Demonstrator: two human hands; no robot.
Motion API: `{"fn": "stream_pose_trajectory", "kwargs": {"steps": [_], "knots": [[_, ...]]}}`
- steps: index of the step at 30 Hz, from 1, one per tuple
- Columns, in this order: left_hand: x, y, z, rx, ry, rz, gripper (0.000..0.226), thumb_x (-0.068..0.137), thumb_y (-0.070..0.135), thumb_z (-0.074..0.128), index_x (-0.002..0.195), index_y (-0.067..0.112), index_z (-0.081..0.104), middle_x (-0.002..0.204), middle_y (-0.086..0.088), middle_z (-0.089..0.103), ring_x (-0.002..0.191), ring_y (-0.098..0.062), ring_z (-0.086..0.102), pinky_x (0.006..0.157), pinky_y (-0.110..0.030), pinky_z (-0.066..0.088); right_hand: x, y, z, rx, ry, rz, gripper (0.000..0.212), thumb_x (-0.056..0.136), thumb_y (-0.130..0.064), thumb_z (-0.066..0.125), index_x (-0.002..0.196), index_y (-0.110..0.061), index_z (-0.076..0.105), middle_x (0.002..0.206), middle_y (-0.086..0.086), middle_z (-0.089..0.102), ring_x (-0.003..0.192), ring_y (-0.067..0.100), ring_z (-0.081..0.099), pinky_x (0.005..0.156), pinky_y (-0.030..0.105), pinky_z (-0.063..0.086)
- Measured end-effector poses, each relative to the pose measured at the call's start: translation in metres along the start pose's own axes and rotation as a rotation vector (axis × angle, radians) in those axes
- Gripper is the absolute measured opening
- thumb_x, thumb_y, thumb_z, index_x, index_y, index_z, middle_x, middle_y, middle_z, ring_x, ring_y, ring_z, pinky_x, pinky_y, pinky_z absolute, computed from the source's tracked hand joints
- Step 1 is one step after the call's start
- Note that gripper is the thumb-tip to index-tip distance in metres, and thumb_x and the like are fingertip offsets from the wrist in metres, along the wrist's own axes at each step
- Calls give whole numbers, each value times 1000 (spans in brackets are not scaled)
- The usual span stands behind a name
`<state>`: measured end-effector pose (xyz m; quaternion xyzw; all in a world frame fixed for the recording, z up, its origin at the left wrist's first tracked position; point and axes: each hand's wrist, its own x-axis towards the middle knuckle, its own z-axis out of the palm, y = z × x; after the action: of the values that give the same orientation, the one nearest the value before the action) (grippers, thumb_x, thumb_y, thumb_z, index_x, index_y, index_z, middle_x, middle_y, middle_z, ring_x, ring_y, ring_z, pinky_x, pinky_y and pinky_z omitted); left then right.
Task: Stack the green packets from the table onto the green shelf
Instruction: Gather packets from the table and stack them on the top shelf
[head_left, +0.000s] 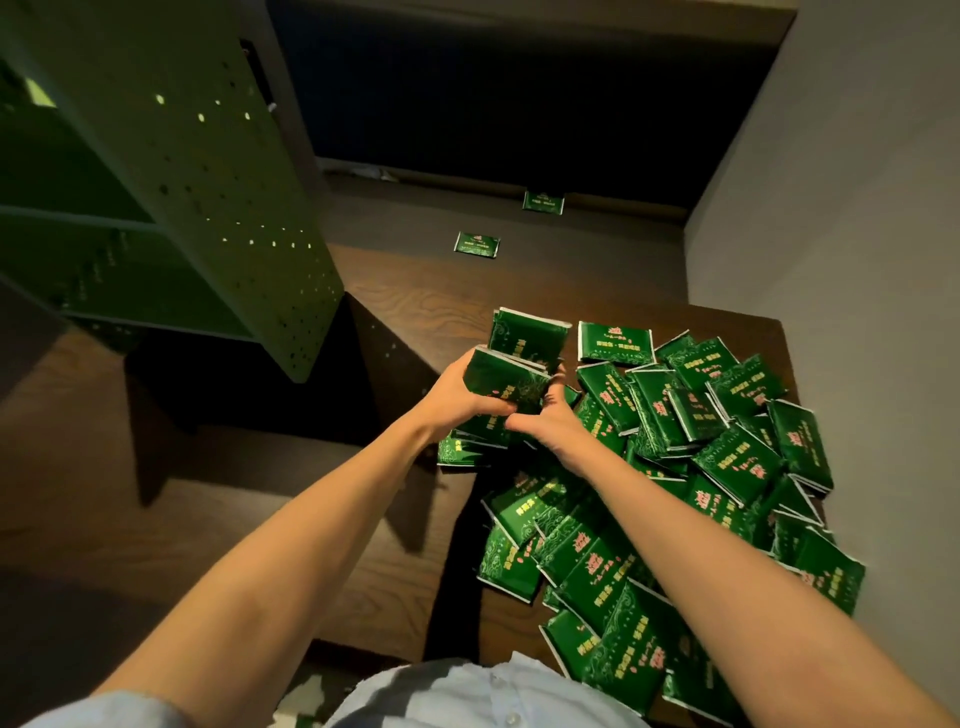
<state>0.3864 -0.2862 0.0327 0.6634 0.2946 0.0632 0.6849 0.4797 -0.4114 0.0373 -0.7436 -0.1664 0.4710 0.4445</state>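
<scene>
Pale-blue shirt (467, 691) below, bundle in hand.
Left grip (457, 395) and right grip (551, 422) both curl round a stack of green packets (511, 382) above the loose heap (727, 467) on the table (675, 319); best squeeze edges flush before swinging to the green shelf (208, 197).

Packets (737, 462) dark green, gold swirls, red-yellow print; shelf (218, 171) pale green, perforated.

Many green packets (737, 462) on wooden table (506, 634)
</scene>
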Motion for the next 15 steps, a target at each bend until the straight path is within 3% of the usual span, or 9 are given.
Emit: {"fn": "stream_pose_trajectory", "kwargs": {"steps": [3, 10, 15], "knots": [[-9, -3, -9, -8, 22, 46, 60, 66, -18, 73, 112, 11, 49, 101, 0, 65, 89, -4, 63, 75, -13, 51, -2, -3, 12, -23, 35, -51, 69, 80, 2, 66, 135, -7, 24, 126, 12, 52, 109, 20, 52, 89, 29, 44], [-24, -15, -45, 17, -13, 87, 71, 65, -18, 74, 123, 11, 43, 108, 0, 62, 98, -5, 60, 82, -13, 51, -7, -11, 54, -212, 61, -165, 84, 81, 0, 65, 144, -7, 10, 118, 4, 48, 111, 17, 49, 80, 14, 38], [-48, -32, -102, 69, -15, 40, 65, 70, -5, 78, 128, 0, 50, 123, -12, 62, 112, -21, 61, 98, -30, 49, -4, -19, 116, -290, 84, -163, 84, 75, -15, 70, 143, -8, 22, 120, 1, 51, 110, 13, 50, 80, 16, 40]]}}
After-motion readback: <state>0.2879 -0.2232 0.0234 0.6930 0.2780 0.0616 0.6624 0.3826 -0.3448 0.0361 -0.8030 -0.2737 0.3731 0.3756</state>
